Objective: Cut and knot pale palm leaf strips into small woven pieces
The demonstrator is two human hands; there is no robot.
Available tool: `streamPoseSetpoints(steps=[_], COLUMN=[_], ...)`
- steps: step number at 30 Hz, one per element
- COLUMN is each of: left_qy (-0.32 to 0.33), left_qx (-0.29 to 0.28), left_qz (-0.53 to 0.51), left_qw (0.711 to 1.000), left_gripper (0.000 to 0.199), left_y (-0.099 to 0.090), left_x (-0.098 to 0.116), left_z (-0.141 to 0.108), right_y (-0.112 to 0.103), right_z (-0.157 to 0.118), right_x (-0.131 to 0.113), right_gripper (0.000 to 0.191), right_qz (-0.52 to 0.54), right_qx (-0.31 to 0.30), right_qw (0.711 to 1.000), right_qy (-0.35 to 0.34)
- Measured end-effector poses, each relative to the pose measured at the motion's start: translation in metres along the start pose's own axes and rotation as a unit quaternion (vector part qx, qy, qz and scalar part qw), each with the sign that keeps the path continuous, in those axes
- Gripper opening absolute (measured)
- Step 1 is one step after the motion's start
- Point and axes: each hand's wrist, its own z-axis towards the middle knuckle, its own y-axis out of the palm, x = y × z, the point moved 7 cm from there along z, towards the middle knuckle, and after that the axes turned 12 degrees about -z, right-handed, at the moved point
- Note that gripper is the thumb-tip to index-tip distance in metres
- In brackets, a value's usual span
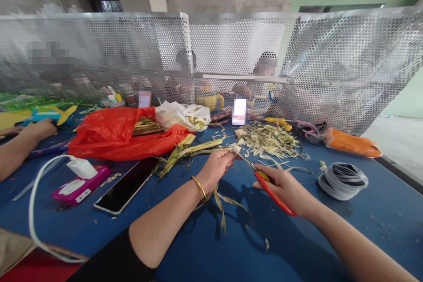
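Observation:
My left hand (216,168) is closed around a bunch of dry husk strips (222,211), whose loose ends hang down below my wrist. My right hand (280,187) grips red-handled scissors (276,198). Their blades point up and left, at the pale husk end just beyond my left fingers; I cannot tell whether they touch it. Behind the blades lies a heap of cut husk pieces (271,140). Longer husk strips (185,152) lie to the left of my left hand, in front of a red plastic bag (112,134) with more husk in it.
A dark phone (127,187) and a magenta power strip (81,185) with a white cable lie left. A coil of clear cord (343,180) and an orange packet (352,142) are right. A perforated metal screen (238,44) stands behind. Another person's arm (24,145) reaches in at far left.

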Motion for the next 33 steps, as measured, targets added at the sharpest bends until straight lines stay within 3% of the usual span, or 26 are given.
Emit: streamPoseSetpoints(steps=[3, 6, 9, 12, 15, 18, 21, 24, 26, 29, 33], left_qy=[-0.002, 0.001, 0.002, 0.01, 0.019, 0.003, 0.009, 0.028, 0.025, 0.012, -0.054], left_qx=[-0.002, -0.004, -0.01, -0.01, -0.014, -0.012, 0.013, 0.013, -0.019, -0.045, -0.043], left_qz=[-0.007, -0.038, -0.095, -0.136, -0.161, -0.206, -0.231, -0.242, -0.258, -0.263, -0.225], left_qw=[1.0, 0.999, 0.995, 0.991, 0.987, 0.978, 0.973, 0.97, 0.966, 0.964, 0.972], left_gripper=[0.034, 0.032, 0.029, 0.027, 0.026, 0.023, 0.019, 0.021, 0.027, 0.031, 0.031], left_y=[-0.001, -0.001, 0.001, 0.005, 0.011, 0.019, 0.026, 0.036, 0.045, 0.052, 0.049], left_x=[-0.001, -0.001, 0.001, 0.004, 0.008, 0.01, 0.015, 0.018, 0.017, 0.009, -0.008], left_z=[0.001, 0.001, -0.001, -0.004, -0.007, -0.01, -0.013, -0.016, -0.018, -0.018, -0.018], right_y=[-0.002, -0.01, -0.019, -0.015, -0.01, -0.012, -0.02, -0.019, -0.01, 0.0, 0.019], right_z=[0.001, 0.003, 0.004, 0.008, 0.008, 0.007, 0.005, 0.01, 0.016, 0.019, 0.016], right_x=[0.0, 0.01, 0.024, 0.035, 0.04, 0.031, 0.007, -0.011, -0.03, -0.048, -0.047], right_gripper=[0.039, 0.041, 0.04, 0.041, 0.042, 0.03, 0.024, 0.039, 0.044, 0.046, 0.046], right_qz=[-0.022, -0.105, -0.266, -0.37, -0.373, -0.357, -0.246, 0.057, 0.22, 0.321, 0.437], right_qx=[0.021, 0.059, 0.078, 0.044, 0.034, 0.085, 0.164, 0.16, 0.121, 0.115, 0.063], right_qw=[1.0, 0.992, 0.957, 0.923, 0.919, 0.925, 0.955, 0.986, 0.967, 0.939, 0.897], right_qy=[-0.007, 0.031, 0.085, 0.099, 0.121, 0.1, 0.026, -0.001, -0.037, -0.044, 0.003])
